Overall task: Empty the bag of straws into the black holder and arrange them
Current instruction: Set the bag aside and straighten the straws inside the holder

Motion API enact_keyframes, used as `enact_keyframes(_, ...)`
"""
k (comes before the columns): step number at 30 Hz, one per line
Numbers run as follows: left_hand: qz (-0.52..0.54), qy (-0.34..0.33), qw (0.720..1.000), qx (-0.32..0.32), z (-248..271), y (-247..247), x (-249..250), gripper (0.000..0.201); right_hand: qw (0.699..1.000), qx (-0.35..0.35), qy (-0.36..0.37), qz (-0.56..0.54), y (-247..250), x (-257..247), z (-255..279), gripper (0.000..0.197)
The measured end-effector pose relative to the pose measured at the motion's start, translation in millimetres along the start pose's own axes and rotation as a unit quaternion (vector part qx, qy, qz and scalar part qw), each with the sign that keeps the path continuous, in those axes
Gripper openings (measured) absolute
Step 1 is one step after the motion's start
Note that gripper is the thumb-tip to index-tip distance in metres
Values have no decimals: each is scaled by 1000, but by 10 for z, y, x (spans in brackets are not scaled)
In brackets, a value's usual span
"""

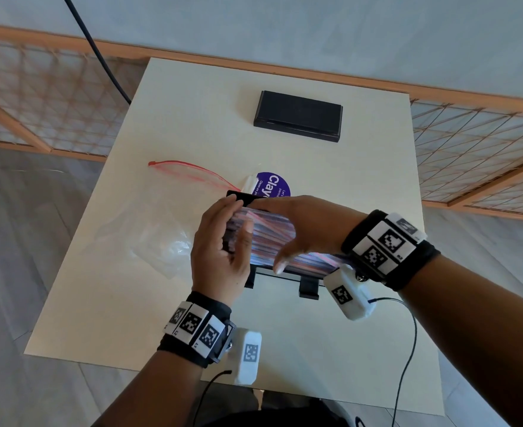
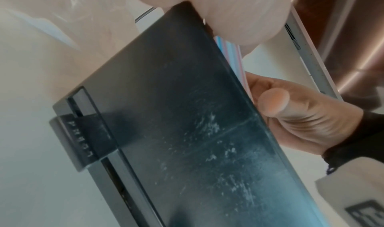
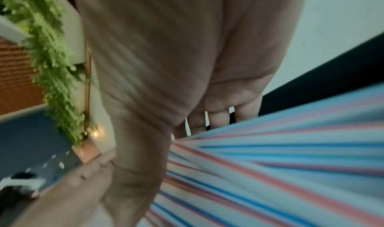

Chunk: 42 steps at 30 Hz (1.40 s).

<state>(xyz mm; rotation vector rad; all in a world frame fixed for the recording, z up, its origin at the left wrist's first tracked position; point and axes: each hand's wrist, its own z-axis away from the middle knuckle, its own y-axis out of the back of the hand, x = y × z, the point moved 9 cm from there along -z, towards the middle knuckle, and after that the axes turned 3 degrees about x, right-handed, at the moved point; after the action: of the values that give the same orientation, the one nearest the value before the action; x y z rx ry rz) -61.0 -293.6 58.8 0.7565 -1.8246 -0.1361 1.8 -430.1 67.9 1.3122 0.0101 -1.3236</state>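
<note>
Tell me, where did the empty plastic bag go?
In the head view, the bag lies flat on the table, just left of the holder and the left hand.

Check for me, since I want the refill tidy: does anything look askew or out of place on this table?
A few red straws lie diagonally across the otherwise parallel stack in the black holder. The emptied zip bag sprawls crumpled left of it. Both hands, left hand and right hand, rest on the stack.
</note>
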Motion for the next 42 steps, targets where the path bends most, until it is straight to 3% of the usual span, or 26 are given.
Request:
enact_keyframes(5, 0, 4, 1000, -8, -67, 40, -10, 33, 993, 64, -64, -76, 313, 71, 264, 74)
enact_keyframes(8, -1, 2, 1000, -23, -122, 30, 62, 33, 984, 136, -99, -56, 390, 136, 496, 58)
enact_keyframes(11, -15, 13, 998, -58, -146, -42, 110, 43, 984, 121, -118, 52, 97, 140, 620, 79)
enact_keyframes(13, -13, 31, 996, -78, -136, -98, 113, 50, 987, 88, -117, 70, -158, 139, 609, 103)
enact_keyframes(15, -8, 48, 995, -84, -126, -128, 95, 54, 988, 70, -114, 75, -301, 155, 545, 114)
enact_keyframes(22, -112, 15, 988, -108, -121, -228, 83, 51, 990, 30, -128, 51, -393, 196, 345, 110)
enact_keyframes(25, -116, 25, 988, -96, -136, -230, 61, 52, 990, 14, -134, 50, -399, 191, 278, 108)
enact_keyframes(30, -102, 13, 992, -71, -157, -203, 78, 46, 988, 10, -149, 28, -393, 174, 183, 89)
enact_keyframes(37, -101, 17, 992, -68, -127, -222, 77, 47, 994, -40, -104, 11, -424, 76, 46, 111)
enact_keyframes(42, -108, 22, 992, -64, -107, -225, 48, 47, 993, -64, -101, -3, -402, 115, 30, 110)
